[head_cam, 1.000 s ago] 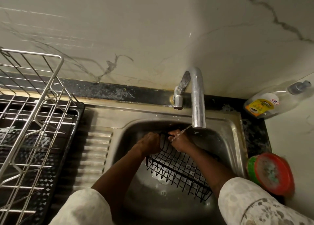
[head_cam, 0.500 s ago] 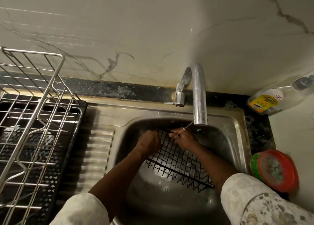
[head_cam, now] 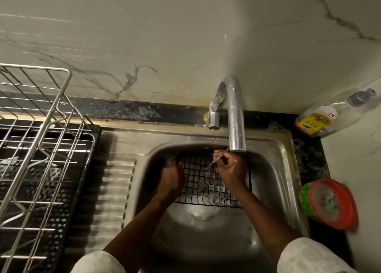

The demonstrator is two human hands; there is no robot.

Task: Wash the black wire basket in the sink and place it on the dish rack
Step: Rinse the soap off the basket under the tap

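Fingers (head_cam: 221, 156) of yr left hand (head_cam: 170, 181) & right hand (head_cam: 232, 170) grip the black wire basket (head_cam: 203, 185). Tilt it under the tap (head_cam: 237, 124), rinse every wire.

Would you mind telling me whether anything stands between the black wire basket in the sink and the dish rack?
Nothing visible does: between the black wire basket and the silver wire dish rack lies only the ribbed steel drainboard, with nothing on it.

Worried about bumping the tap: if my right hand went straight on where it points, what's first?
Likely the sink's back wall, just left of the faucet spout, not the spout itself; the right hand points away and leftward. Depth unclear.
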